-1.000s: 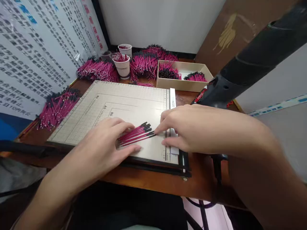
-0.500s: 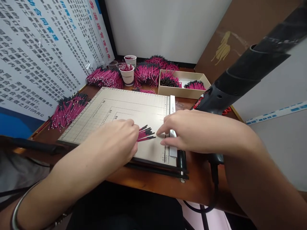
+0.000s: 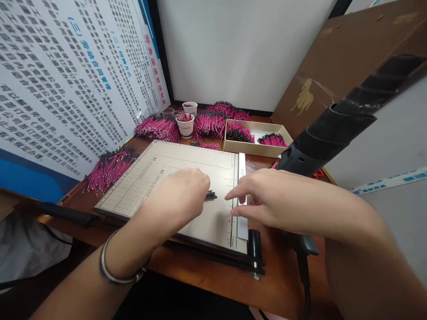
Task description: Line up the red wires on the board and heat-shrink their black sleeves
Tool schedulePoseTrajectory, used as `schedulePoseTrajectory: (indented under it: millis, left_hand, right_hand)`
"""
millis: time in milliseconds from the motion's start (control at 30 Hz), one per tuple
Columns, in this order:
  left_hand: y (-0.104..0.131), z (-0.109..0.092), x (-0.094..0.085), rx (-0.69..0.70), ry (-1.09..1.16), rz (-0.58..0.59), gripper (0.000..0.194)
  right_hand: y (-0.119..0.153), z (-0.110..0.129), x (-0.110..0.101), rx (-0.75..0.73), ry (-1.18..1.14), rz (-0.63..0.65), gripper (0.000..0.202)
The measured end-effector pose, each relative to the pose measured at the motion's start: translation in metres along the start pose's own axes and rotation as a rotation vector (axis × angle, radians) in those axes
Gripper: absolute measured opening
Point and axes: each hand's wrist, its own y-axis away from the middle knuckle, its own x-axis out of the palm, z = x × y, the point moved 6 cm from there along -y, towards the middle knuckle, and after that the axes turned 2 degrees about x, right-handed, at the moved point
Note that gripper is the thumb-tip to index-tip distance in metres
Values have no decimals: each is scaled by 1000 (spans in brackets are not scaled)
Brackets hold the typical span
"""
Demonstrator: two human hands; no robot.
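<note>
- The left hand (image 3: 178,195) is closed over the near middle of the cutting board (image 3: 203,162), its back turned up and its fingers curled in around a small bunch of pink sticks (image 3: 211,195).
- Only the black ends of that bunch show, poking out past the knuckles toward the right hand; the rest is hidden under the left hand, so I cannot count the sticks.
- The right hand (image 3: 258,195) is above the board's right edge, holding nothing that shows; its index finger and thumb are parted, with bare board seen between the 2 tips.
- The right fingertips are near the black ends, with a small gap between. I cannot tell whether the right hand touches the white strip (image 3: 242,227) under it.
- A metal bracelet (image 3: 108,266) circles the left wrist.
- The board lies flat on the brown table (image 3: 200,275), printed with a grid and size marks.
- Behind the board stand 2 paper cups, the front cup (image 3: 185,130) and the back cup (image 3: 190,106), both with pink sticks inside.
- A low cream box (image 3: 251,149) holds 2 bunches, set apart.
- Big heaps lie left of the cups (image 3: 157,129), right of them (image 3: 209,125) and beside the board's left edge (image 3: 110,171).
- A black tube (image 3: 320,138) slants up at the right.
</note>
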Motion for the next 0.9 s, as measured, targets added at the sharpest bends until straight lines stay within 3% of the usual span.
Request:
schedulePoseTrajectory:
  millis: [200,400,533,633,733,800,900]
  left_hand:
    - [-34,21,-15,-77,97,26,25]
    - [-86,54,-25,-120,212,201,6]
    - [-103,81,-24,-102,306,267,4]
    - [-101,122,-25,-102,506,294,7]
    - [-96,184,-36,-252,498,247,7]
    - [-98,222,-51,-343,424,137,7]
    - [-110,255,-69,-374,305,-40,11]
  right_hand:
    - [6,-7,-5,-11,-47,-62,32]
    - [12,-10,-8,-26,-154,-58,35]
    - [14,-11,-13,-61,-159,-117,36]
    - [15,-12,-17,-73,-140,-158,38]
    - [16,-13,-19,-64,-117,-184,34]
    - [15,-15,-18,-61,-127,-207,30]
    - [13,-20,-12,-71,-155,-256,27]
